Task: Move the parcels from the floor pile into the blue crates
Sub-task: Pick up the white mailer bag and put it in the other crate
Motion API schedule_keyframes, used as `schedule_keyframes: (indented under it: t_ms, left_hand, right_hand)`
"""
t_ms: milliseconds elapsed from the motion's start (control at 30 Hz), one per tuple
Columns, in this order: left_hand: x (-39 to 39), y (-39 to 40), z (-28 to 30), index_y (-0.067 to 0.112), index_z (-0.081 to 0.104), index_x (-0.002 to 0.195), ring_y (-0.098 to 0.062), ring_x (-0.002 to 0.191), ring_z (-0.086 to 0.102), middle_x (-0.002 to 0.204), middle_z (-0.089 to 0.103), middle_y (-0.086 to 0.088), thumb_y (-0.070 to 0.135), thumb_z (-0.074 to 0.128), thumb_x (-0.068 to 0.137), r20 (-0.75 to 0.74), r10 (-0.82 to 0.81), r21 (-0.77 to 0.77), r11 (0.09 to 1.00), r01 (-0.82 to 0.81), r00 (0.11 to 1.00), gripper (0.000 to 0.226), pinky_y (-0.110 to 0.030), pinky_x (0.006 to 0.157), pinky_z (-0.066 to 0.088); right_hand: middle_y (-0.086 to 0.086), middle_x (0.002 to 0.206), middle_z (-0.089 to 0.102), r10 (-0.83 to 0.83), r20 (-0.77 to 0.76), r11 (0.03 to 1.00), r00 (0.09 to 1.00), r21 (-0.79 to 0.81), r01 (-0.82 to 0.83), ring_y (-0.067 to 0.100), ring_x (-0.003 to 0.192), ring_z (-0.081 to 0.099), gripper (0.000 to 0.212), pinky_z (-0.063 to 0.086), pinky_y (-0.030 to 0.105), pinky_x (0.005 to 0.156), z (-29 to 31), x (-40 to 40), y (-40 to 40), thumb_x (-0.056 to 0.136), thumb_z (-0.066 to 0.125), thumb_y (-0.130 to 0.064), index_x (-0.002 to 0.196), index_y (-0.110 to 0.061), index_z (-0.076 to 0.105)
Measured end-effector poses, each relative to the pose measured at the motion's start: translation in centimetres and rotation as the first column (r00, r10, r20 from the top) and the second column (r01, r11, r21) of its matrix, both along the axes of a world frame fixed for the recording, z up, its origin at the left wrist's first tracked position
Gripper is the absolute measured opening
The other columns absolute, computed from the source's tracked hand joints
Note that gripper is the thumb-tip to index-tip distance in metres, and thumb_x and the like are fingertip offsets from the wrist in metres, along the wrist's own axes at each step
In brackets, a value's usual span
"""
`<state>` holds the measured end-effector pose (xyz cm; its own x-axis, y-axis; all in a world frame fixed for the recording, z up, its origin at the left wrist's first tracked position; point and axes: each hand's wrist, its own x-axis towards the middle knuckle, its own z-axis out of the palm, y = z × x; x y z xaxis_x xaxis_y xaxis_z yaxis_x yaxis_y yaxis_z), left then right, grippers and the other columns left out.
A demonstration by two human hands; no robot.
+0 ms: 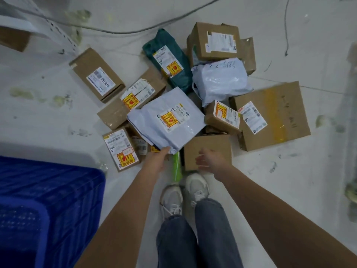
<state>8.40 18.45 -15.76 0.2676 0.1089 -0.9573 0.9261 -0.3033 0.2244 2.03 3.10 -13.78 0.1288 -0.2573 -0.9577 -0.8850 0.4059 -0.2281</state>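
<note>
A pile of parcels lies on the floor ahead of my feet. My left hand (159, 157) pinches the near corner of a flat pale-grey mailer bag (166, 120) with a yellow and red sticker, which rests on top of the pile. Over a plain brown box (207, 149), my right hand (210, 159) hovers with its fingers loosely spread and holds nothing. Around them lie a dark green bag (170, 60), a puffy white bag (220, 80), a large flat carton (270, 115) and several small labelled boxes. The blue crates (48, 206) stand at the lower left.
A thin green tube (177, 169) lies on the floor by my shoes (183, 196). Cables run across the stained white floor at the back. A white perforated shelf post (56, 29) and a brown box (11, 39) stand at the far left.
</note>
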Motion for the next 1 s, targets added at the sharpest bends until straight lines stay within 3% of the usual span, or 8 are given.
schedule_keyframes:
  t_ms: [133,267,433,533,633,767,867,1000]
  left_hand:
    - [1.8,-1.4,-3.8,0.006,0.047,0.133,-0.031,0.120,0.054,0.133,0.054,-0.012,0.031,0.078,0.073,0.033,0.266,0.025,0.964,-0.266,0.964,0.072,-0.045,0.101,0.046]
    - [2.1,-2.9,-6.4,0.010,0.052,0.129,-0.025,0.113,0.057,0.128,0.058,-0.006,0.030,0.082,0.069,0.112,0.411,0.035,0.908,-0.417,0.905,0.070,-0.042,0.098,0.048]
    - [1.3,-4.5,-7.3,0.003,0.058,0.118,-0.029,0.100,0.064,0.120,0.064,-0.014,0.007,0.075,0.076,0.191,0.401,0.011,0.912,-0.410,0.896,0.046,-0.034,0.079,0.052]
    - [0.7,-4.3,-6.9,0.002,0.058,0.119,-0.029,0.102,0.063,0.121,0.063,-0.016,0.002,0.069,0.079,0.181,0.383,-0.014,0.922,-0.387,0.906,0.041,-0.034,0.083,0.051]
    - [0.5,-3.5,-5.6,0.007,0.055,0.126,-0.029,0.111,0.061,0.125,0.062,-0.012,0.007,0.071,0.079,0.108,0.484,-0.091,0.875,-0.476,0.869,0.050,-0.041,0.095,0.049]
    - [1.8,0.4,-3.2,0.018,0.052,0.130,-0.020,0.105,0.062,0.122,0.063,-0.002,0.028,0.074,0.077,0.267,0.658,-0.131,0.749,-0.650,0.704,0.058,-0.034,0.075,0.055]
    - [3.3,4.5,-1.1,0.022,0.052,0.130,-0.015,0.105,0.062,0.125,0.061,0.000,0.050,0.072,0.068,0.383,0.575,-0.006,0.785,-0.620,0.724,0.071,-0.028,0.073,0.054]
    - [5.3,8.4,1.5,0.023,0.056,0.126,-0.015,0.096,0.067,0.114,0.067,0.000,0.058,0.070,0.066,0.290,0.236,0.006,0.969,-0.249,0.927,0.070,-0.030,0.075,0.054]
  right_hand:
    - [0.008,0.087,0.056,0.031,-0.002,0.997,1.000,0.065,-0.031,0.020,0.081,0.056,0.024,0.049,0.039,0.087,-4.2,2.6,-0.8,0.097,0.046,-0.031,0.094,-0.008,0.053]
    - [0.003,0.084,0.062,-0.026,0.035,0.963,0.999,0.270,0.016,0.016,0.077,0.060,0.030,0.051,0.030,0.068,-7.7,3.9,-0.2,0.095,0.045,-0.046,0.085,-0.019,0.054]
    - [0.007,0.114,0.069,-0.342,0.153,0.883,0.927,0.389,0.262,0.019,0.096,0.067,0.039,0.054,0.031,0.081,-10.5,4.4,0.7,0.097,0.047,-0.036,0.127,-0.012,0.055]
    - [0.016,0.127,0.061,-0.366,0.118,0.899,0.923,0.302,0.318,0.027,0.105,0.064,0.044,0.050,0.040,0.094,-10.9,4.3,0.9,0.093,0.057,-0.028,0.129,-0.003,0.053]
    - [0.011,0.109,0.069,-0.402,0.148,0.886,0.903,0.313,0.343,0.020,0.087,0.071,0.028,0.058,0.032,0.074,-10.0,3.9,0.7,0.093,0.057,-0.024,0.114,-0.005,0.061]
    - [0.006,0.115,0.068,-0.312,0.132,0.916,0.941,0.304,0.261,0.017,0.090,0.069,0.032,0.058,0.028,0.066,-7.1,2.2,0.4,0.092,0.059,-0.023,0.121,-0.011,0.057]
    - [0.006,0.115,0.068,-0.203,0.143,0.946,0.969,0.285,0.156,0.021,0.094,0.068,0.032,0.058,0.033,0.068,-4.6,0.6,-0.2,0.090,0.061,-0.021,0.121,-0.015,0.055]
    - [-0.002,0.107,0.070,-0.103,0.216,0.973,0.971,0.226,0.053,0.018,0.090,0.069,0.029,0.056,0.033,0.067,-1.1,-0.4,-0.9,0.088,0.062,-0.019,0.116,-0.020,0.056]
